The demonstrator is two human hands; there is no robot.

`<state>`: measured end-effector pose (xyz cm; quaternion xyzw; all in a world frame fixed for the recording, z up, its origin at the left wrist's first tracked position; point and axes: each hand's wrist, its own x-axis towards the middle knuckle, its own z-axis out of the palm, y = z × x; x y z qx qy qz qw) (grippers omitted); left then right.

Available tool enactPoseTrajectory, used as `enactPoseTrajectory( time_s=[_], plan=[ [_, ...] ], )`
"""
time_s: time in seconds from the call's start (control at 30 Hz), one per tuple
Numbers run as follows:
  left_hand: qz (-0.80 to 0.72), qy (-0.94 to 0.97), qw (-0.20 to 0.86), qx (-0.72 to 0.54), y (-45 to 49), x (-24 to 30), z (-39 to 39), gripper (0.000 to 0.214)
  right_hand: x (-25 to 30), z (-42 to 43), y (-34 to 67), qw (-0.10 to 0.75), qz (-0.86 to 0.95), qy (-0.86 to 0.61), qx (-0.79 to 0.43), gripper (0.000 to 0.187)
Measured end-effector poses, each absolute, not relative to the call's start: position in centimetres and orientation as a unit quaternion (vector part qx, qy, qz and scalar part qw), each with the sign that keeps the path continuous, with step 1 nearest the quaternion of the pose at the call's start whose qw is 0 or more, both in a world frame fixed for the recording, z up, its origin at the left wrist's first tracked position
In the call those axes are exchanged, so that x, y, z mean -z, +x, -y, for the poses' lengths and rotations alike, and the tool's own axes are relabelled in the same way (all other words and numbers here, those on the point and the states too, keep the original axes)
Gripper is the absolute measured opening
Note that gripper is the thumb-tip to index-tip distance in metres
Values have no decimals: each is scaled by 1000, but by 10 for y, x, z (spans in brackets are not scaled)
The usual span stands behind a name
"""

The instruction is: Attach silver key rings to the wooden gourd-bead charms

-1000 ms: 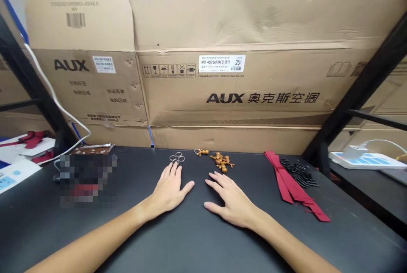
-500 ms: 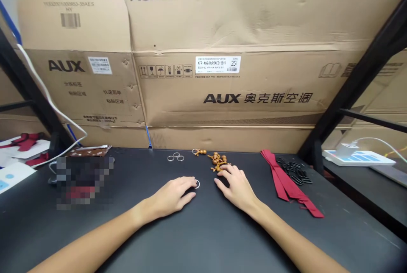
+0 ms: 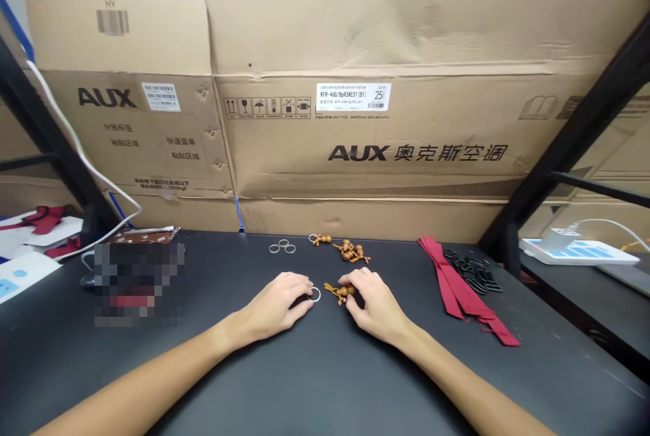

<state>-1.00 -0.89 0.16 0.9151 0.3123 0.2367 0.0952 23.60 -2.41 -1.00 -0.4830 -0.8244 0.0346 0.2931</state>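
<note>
My left hand (image 3: 278, 300) rests on the black table (image 3: 315, 368), its fingertips pinched on a small metal key ring (image 3: 315, 294). My right hand (image 3: 373, 300) lies just right of it, fingers curled round a small wooden gourd charm (image 3: 339, 292). The ring and the charm are almost touching. Farther back lie three more metal rings (image 3: 282, 246), a single gourd charm (image 3: 320, 240) and a small heap of gourd charms (image 3: 353, 252).
Red ribbons (image 3: 460, 290) and a pile of black rings (image 3: 474, 273) lie to the right. A brown packet (image 3: 145, 235) and a blurred patch sit at left. Large AUX cardboard boxes (image 3: 355, 118) wall off the back. A white power strip (image 3: 579, 250) is on the right bench.
My left hand drew one ring back from the group toward me. My right hand reached to the gourd heap, took one charm and pulled it next to the ring.
</note>
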Motion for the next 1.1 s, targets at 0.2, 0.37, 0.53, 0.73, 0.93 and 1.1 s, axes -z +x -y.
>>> enactPoseTrajectory(
  time_s=[0.2, 0.37, 0.53, 0.73, 0.93, 1.1],
  plan=[
    [-322, 911, 97, -239, -11, 0, 7, 17, 6, 27, 230, 287, 828, -481, -32, 17],
    [-310, 912, 108, -246, -11, 0, 6, 14, 7, 29, 225, 280, 829, -482, -48, 13],
    [-323, 904, 113, -258, -9, 2, 7, 7, 8, 29, 224, 293, 825, -477, -82, 11],
    [-341, 897, 109, -258, -3, 2, 10, 10, 7, 30, 221, 297, 820, -478, -103, 9],
    [-334, 904, 112, -241, -2, 2, 10, 12, 8, 32, 220, 299, 821, -472, -113, 6],
    [-310, 909, 146, -239, -3, 4, 10, 19, 8, 32, 219, 289, 829, -466, -108, 18]
  ],
)
